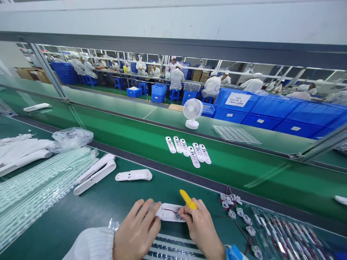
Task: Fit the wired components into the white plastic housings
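Note:
A white plastic housing (168, 212) with a red wire inside lies on the green bench right in front of me. My left hand (137, 231) rests on its left end, fingers pressed down to steady it. My right hand (202, 227) is closed around a yellow-handled tool (188, 199), with the tool's tip down in the housing's right end. A clear tray of parts (170, 247) lies under my wrists.
More white housings (94, 173) and a single one (133, 175) lie to the left, beside plastic-wrapped strips (40, 184). Small wired modules (235, 209) are at the right. Several white covers (188, 148) ride the green conveyor (244, 169), past a small fan (192, 113). Blue crates and seated workers are beyond.

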A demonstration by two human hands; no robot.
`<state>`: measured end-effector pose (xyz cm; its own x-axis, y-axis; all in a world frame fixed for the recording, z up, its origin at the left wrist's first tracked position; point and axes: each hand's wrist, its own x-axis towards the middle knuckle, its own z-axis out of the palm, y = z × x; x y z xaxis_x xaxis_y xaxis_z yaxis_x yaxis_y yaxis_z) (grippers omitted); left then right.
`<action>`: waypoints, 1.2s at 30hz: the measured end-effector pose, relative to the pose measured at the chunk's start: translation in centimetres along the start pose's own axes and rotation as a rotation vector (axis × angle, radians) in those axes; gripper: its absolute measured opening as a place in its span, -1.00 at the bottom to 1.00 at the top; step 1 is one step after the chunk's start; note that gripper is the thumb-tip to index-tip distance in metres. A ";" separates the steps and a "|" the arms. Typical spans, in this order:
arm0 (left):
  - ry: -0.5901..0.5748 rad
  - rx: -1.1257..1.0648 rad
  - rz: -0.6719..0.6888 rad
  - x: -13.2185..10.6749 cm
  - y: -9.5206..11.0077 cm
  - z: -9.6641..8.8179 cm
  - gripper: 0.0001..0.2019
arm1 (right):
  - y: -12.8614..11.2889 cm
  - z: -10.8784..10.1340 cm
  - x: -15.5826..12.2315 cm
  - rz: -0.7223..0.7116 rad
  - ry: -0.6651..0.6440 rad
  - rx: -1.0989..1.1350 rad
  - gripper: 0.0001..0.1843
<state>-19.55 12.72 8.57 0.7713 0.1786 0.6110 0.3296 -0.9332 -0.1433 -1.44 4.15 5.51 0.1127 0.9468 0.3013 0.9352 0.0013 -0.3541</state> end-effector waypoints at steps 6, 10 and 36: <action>0.013 0.001 0.002 -0.1 0.2 -0.1 -0.64 | 0.3 -2.8 -0.4 0.054 -0.216 0.063 -0.70; 0.014 0.006 0.014 -0.2 0.1 0.0 -0.63 | 0.7 -2.8 -0.8 0.148 -0.217 0.223 -0.55; -0.351 -0.342 -0.017 7.0 3.9 7.3 -0.90 | 12.7 -8.3 6.4 0.525 -0.036 -0.069 -0.56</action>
<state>-8.91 12.61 6.61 0.9239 0.2337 0.3030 0.1909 -0.9678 0.1644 13.92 7.58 10.29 0.5611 0.8250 0.0679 0.7762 -0.4959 -0.3893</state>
